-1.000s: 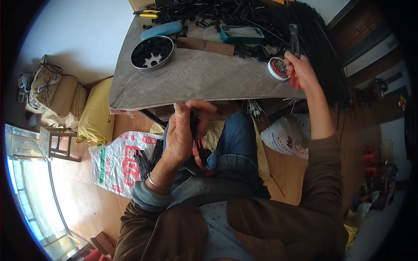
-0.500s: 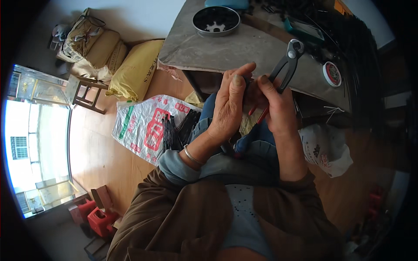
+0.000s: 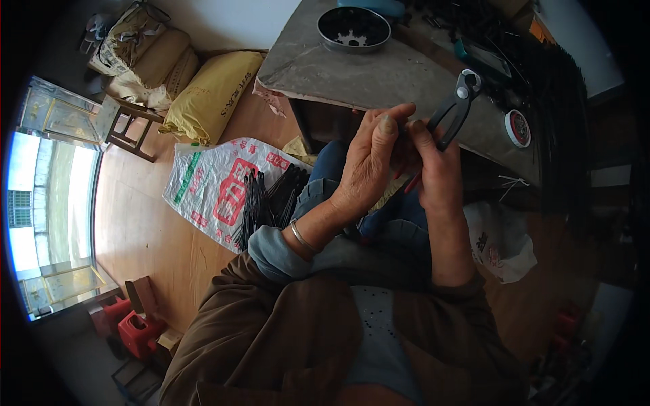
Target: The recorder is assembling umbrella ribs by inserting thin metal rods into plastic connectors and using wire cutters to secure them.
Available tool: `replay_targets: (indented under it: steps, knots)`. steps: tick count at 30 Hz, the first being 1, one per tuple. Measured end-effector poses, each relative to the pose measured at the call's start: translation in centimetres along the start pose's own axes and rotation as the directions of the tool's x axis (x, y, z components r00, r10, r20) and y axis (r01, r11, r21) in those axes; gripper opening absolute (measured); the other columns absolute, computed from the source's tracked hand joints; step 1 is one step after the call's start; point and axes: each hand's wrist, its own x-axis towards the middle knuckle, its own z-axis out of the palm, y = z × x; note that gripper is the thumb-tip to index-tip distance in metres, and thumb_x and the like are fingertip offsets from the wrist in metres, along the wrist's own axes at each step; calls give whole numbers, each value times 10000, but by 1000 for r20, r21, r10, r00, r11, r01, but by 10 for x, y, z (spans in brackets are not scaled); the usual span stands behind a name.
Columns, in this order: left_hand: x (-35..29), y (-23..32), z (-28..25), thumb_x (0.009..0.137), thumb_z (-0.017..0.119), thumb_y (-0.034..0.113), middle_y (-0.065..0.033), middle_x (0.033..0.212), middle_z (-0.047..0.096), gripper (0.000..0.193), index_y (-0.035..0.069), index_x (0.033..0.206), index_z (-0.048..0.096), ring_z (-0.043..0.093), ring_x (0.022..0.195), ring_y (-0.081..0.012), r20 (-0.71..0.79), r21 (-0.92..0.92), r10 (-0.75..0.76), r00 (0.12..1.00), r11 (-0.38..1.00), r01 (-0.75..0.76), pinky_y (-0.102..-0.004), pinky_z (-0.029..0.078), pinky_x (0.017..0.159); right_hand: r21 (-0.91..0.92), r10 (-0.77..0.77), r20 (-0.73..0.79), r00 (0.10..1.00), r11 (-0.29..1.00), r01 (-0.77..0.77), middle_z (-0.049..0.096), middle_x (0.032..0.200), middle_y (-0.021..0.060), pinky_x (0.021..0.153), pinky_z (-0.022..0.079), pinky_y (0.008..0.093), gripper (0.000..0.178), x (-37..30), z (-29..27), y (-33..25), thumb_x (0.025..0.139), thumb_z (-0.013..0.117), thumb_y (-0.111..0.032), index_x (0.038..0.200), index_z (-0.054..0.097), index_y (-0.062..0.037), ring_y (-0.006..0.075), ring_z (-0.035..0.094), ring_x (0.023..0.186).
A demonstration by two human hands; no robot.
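A: Entry one, from where we're standing?

B: Right hand [image 3: 437, 169], one: gripping pliers [image 3: 466, 95], black-headed, red-handled, the head pointing up and outward before the worktop [image 3: 311, 74].

A: Left hand [image 3: 369, 159]?

B: One: thumb raised, fingers curling in close beside the right hand. Whether it is pinching anything, I cannot tell; the fingers are hiding that spot.

A: Progress?

B: Under way, I'm judging: both hands are meeting above the lap. No finished result is showing between them.

A: Farther out?

B: Metal bowl [image 3: 355, 49], one, holding black pieces [image 3: 345, 22], part of its bottom showing through. Round white tub [image 3: 510, 132], one, contents too small to tell. Green box [image 3: 462, 51], one. Black strands [image 3: 565, 88], a thick heap, trailing along the right side.

A: Floor?

B: White sack [image 3: 203, 183], one, lying flat, carrying a black bundle [image 3: 261, 199]. That may be counting as done; I'm not confirming. The heap is suggesting plenty left.
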Motion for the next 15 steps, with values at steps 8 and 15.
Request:
replay_targets:
  steps: [8, 15]
  knots:
    - [-3, -3, 3, 1006, 387, 390, -35, 1016, 467, 477, -8, 1226, 531, 476, 768, -67, -41, -4, -8, 999, 1000, 8, -190, 425, 645, -37, 0, -29, 1000, 999, -2, 580, 701, 16, 470, 445, 229, 199, -6, 4, -2, 936, 571, -227, 858, 580, -44, 94, 561, 555]
    - [0, 0, 2, 1016, 368, 375, -42, 880, 577, 427, 5, 1049, 578, 522, 775, -87, -128, 57, 113, 985, 993, -107, -231, 449, 652, -283, -436, -100, 895, 874, 394, 651, 933, 60, 760, 459, 255, 220, -29, 35, 7, 924, 608, -183, 1033, 623, 8, 116, 584, 869]
